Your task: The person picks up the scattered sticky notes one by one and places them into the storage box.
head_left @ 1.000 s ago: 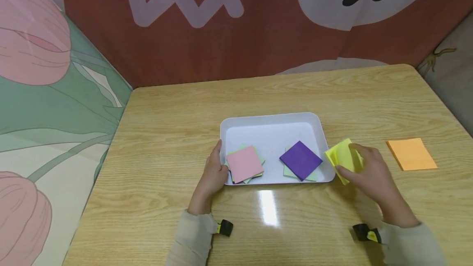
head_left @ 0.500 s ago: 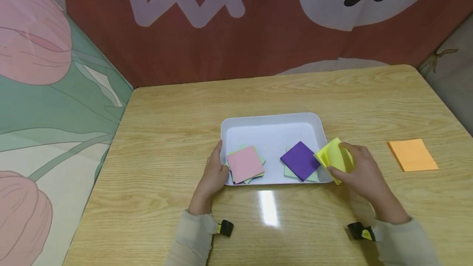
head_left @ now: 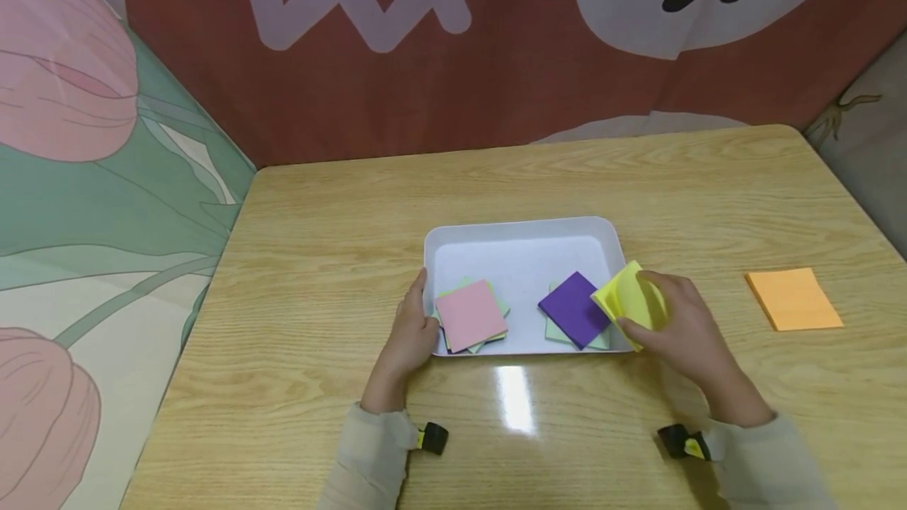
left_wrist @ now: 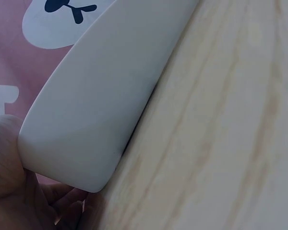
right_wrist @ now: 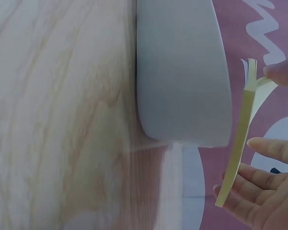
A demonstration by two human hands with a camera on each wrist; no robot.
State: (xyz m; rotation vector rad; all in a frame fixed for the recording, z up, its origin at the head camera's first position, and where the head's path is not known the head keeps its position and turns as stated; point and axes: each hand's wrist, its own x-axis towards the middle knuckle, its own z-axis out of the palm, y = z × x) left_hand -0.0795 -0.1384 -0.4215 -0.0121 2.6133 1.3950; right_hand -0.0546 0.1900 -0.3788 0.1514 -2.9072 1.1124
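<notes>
My left hand [head_left: 413,326] grips the near left corner of a white tray [head_left: 510,232]. In the left wrist view its thumb lies at the tray's rim and the fingers curl below. Held in my right hand [head_left: 680,327] is a yellow sticky note pad [head_left: 640,301], its top sheet bowed up, over the tray's right edge. The right wrist view shows this pad [right_wrist: 238,143] edge-on, higher than the tray's rim. Inside the tray, a purple sticky note pad [head_left: 572,309] lies on pale green ones at right, partly overlapped by the yellow pad. A pink pad [head_left: 471,315] tops another pile at left.
An orange sticky note pad [head_left: 795,299] lies on the wooden table [head_left: 326,242], to the right of my right hand. Fabric with printed pictures [head_left: 496,93] hangs behind the table's far edge. Dark wrist devices [head_left: 434,437] stick out from both sleeves.
My right hand has moved left with the yellow pad, from beside the tray to over its right edge, where it now overlaps the purple pad. The left hand has stayed at the tray corner.
</notes>
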